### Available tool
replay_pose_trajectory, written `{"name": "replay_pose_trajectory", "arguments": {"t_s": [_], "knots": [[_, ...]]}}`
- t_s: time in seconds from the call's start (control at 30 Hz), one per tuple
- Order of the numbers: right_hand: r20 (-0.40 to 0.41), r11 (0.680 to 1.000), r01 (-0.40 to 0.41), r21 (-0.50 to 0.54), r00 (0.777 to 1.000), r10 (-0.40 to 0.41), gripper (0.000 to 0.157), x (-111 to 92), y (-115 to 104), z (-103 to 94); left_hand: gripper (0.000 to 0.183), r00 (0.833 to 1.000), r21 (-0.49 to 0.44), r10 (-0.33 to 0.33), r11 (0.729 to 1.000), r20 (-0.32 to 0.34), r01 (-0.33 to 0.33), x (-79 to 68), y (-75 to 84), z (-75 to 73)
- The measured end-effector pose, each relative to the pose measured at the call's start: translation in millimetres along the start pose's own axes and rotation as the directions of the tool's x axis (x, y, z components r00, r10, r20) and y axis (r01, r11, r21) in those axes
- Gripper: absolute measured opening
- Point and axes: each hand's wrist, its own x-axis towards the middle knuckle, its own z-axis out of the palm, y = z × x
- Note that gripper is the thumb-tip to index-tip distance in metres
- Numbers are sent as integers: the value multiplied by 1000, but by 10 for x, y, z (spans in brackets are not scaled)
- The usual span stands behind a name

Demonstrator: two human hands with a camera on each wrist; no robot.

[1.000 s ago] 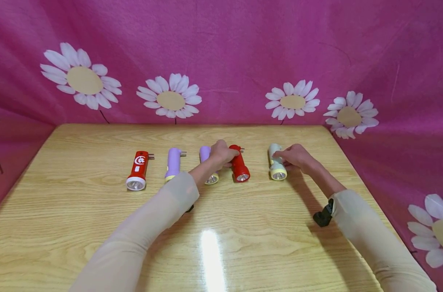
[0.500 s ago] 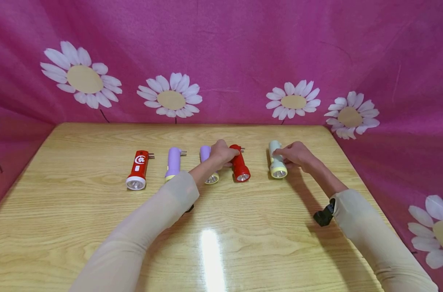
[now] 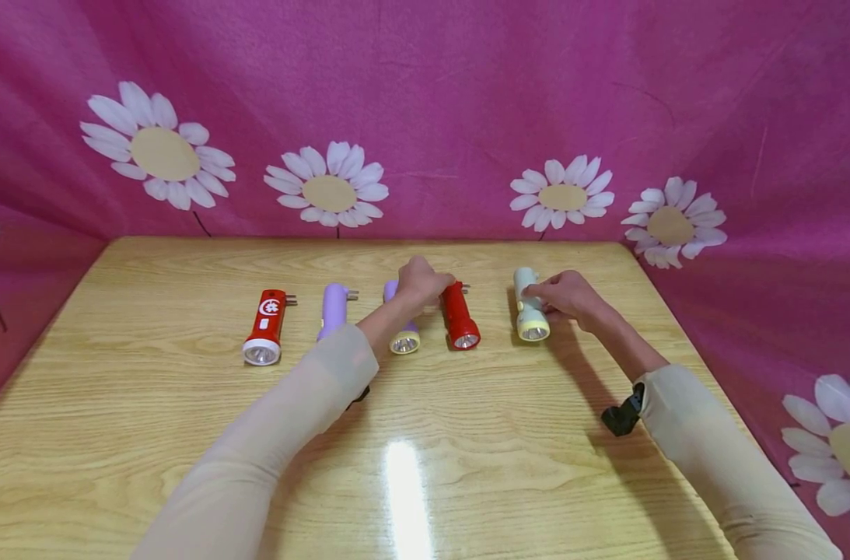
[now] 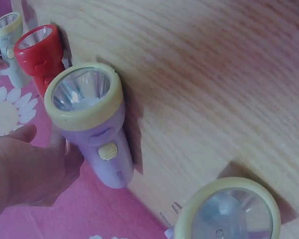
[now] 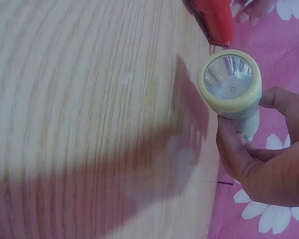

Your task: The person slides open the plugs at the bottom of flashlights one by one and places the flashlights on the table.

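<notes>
My right hand (image 3: pixel 573 297) grips a pale grey-green flashlight (image 3: pixel 532 317) with a cream rim. In the right wrist view the thumb and fingers pinch its body from both sides, lens facing the camera. Close by the plug end of a plain red flashlight (image 3: pixel 461 320) is my left hand (image 3: pixel 419 281), its fingers loosely bent. A purple flashlight (image 3: pixel 405 342) lies partly hidden under the left hand and wrist. In the left wrist view that hand shows beside the purple flashlight (image 4: pixel 112 154), with its fingertips hidden behind it.
Farther left on the wooden table (image 3: pixel 508 435) lie another purple flashlight (image 3: pixel 334 305), partly covered by the left sleeve, and a red flashlight with a white rim (image 3: pixel 265 330). Metal plug prongs stick out sideways from several flashlights. A pink flowered cloth (image 3: pixel 438 117) stands behind.
My left hand has let go of the plain red flashlight and shifted slightly up and left. The right hand has moved the grey-green flashlight a little toward the back.
</notes>
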Motion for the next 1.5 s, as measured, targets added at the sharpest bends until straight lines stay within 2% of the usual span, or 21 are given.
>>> {"name": "replay_pose_trajectory", "arguments": {"t_s": [0.17, 0.37, 0.5, 0.63, 0.83, 1.07, 1.27, 1.5], "knots": [[12, 1000, -1, 9, 1000, 1, 52, -32, -49, 39, 34, 1000, -26, 0, 1000, -22, -1, 9, 38, -20], [11, 1000, 11, -2, 1000, -11, 52, -44, -95, 64, 27, 998, -95, 23, 995, -50, -28, -42, 94, -33], [-7, 1000, 19, 0, 1000, -19, 52, -48, -112, 72, 42, 997, -102, 49, 993, -56, -54, -65, 117, -31], [-36, 1000, 30, 2, 999, -30, 53, -47, -129, 84, 47, 997, -138, 46, 989, -60, -54, -74, 140, -13], [-65, 999, 41, 2, 997, -40, 54, -68, -162, 107, 50, 1000, -238, 8, 971, -30, -15, -80, 180, 31], [-92, 998, 53, -12, 994, -54, 53, -94, -192, 132, 48, 1000, -373, 9, 928, 4, -6, -124, 248, 89], [-113, 996, 81, -26, 990, -84, 54, -117, -229, 159, 48, 999, -412, 31, 911, 26, -17, -158, 270, 149], [-112, 993, 113, -24, 987, -115, 55, -180, -281, 215, 48, 996, -377, 74, 925, 39, -54, -196, 298, 190]]}}
